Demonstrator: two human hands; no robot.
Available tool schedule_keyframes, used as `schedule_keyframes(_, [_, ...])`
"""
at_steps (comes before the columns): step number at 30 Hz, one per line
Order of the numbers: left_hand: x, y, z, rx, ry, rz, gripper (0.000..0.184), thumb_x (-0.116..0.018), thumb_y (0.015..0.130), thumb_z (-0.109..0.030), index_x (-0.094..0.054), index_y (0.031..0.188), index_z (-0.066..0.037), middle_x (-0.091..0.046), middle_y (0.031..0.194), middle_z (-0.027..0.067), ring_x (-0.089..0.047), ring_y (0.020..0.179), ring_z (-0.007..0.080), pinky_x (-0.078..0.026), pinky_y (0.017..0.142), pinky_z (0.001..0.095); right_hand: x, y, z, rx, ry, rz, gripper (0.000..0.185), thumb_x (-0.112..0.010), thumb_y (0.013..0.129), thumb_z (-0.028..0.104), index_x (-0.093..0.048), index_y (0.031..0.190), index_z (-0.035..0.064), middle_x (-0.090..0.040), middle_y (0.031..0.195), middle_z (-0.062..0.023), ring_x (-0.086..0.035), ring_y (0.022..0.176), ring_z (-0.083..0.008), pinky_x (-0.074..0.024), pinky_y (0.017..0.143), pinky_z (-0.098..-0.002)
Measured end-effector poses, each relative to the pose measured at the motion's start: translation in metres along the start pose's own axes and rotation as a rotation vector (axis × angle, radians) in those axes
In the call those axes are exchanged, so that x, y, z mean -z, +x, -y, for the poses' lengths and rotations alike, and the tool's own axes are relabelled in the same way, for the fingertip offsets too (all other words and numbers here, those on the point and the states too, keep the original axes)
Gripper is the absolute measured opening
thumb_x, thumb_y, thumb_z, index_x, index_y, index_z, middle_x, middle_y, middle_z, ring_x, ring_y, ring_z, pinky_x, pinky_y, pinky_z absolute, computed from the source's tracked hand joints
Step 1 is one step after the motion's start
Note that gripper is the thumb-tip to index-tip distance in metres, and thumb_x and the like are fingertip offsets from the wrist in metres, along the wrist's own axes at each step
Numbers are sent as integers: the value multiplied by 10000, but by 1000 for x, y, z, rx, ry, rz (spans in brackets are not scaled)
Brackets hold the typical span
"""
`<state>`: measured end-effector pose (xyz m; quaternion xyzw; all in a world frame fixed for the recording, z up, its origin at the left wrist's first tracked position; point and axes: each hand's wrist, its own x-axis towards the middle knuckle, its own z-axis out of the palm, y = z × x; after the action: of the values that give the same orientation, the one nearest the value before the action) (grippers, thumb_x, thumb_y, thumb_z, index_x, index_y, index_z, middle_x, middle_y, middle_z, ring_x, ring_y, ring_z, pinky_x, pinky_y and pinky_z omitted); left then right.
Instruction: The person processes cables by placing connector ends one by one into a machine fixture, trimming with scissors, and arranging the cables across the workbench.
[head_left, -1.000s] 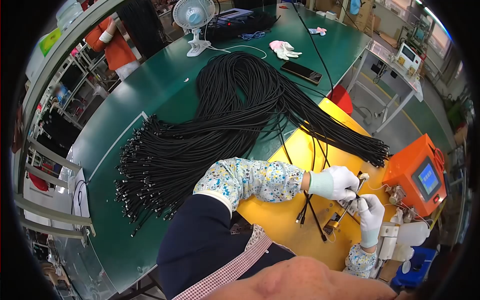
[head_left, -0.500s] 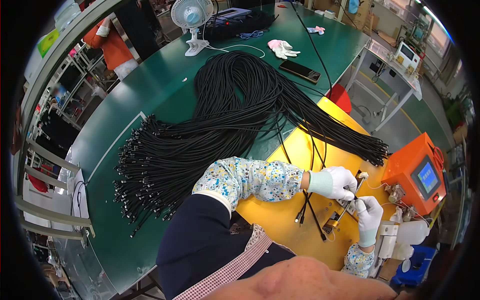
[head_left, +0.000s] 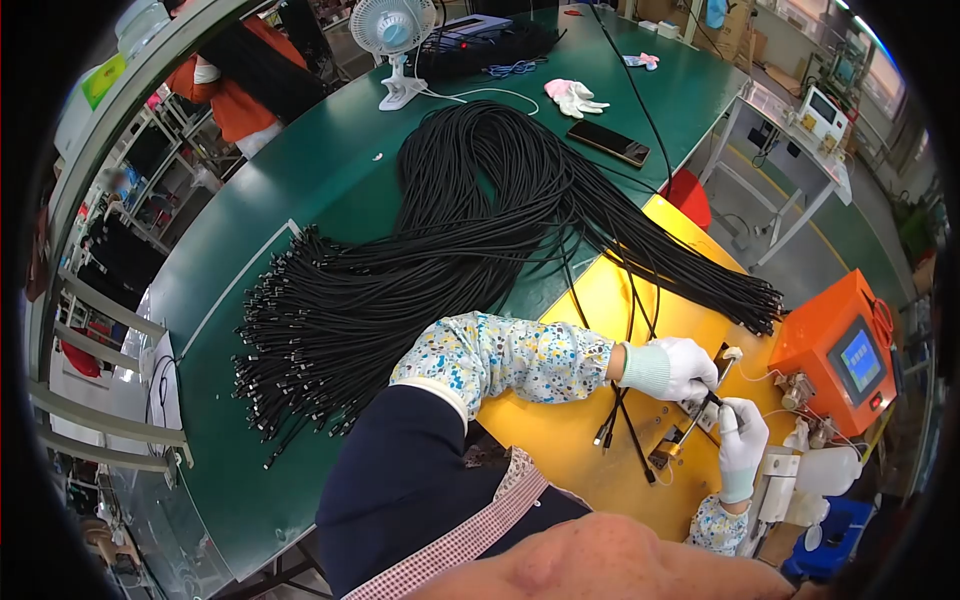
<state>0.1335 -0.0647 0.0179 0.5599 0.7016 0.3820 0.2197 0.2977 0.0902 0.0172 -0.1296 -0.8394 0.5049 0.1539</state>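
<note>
My left hand [head_left: 686,370], in a white glove, is closed on a small black cable end [head_left: 712,398] above a metal fixture [head_left: 690,425] on the yellow board [head_left: 550,425]. Close beside it, my right hand [head_left: 741,440], gloved too, pinches the same black piece from the other side. Several loose cable ends [head_left: 628,440] lie on the board left of the fixture. Behind my left arm a large bundle of black cables [head_left: 470,210] spreads over the green table [head_left: 240,490], its connectors fanned out at the left and right.
An orange machine with a screen [head_left: 838,350] stands right of the fixture, near a white bottle [head_left: 828,470] and a blue bin [head_left: 835,540]. Further back are a phone [head_left: 608,142], a glove [head_left: 575,98] and a fan [head_left: 393,40]. Another person [head_left: 235,90] stands at the back left.
My hands stay together at the fixture, and the black piece between them shows a little more. The person at the back left now has a dark bundle across the body. The view has shifted slightly.
</note>
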Motion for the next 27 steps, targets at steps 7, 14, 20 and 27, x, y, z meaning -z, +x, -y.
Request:
schedule_keyframes(7, [0,-1,-3,11,47,9,192,-590,851,-224,-698,990,-147,-687,834,105,-663,790,298,-521,702,397,1,0,0,-23,-5,3,109,-564,898,46,-613,923,-47,-553,775,-15,-491,699,-69,-399,631,-223])
schedule_keyframes(14, [0,-1,-3,3,46,2,193,-581,841,-230,-696,981,-163,-686,839,102,-659,790,312,-521,700,413,-6,1,-2,246,-177,-99,86,-561,877,24,-608,915,-38,-573,820,-81,-537,735,-166,-435,687,-281])
schedule_keyframes(20, [-4,3,-2,-27,98,-26,187,-567,819,-226,-695,941,-163,-677,827,80,-657,782,312,-524,655,427,-12,1,-21,502,-388,-216,99,-547,886,4,-586,974,-21,-562,954,-153,-550,878,-300,-451,800,-377])
schedule_keyframes(27, [-8,4,4,-102,104,-59,131,-574,801,-218,-685,832,-156,-652,714,105,-648,690,328,-498,566,443,-8,-1,-36,557,-574,-266,137,-529,922,56,-589,996,-43,-554,1055,-187,-535,1015,-349,-417,912,-449])
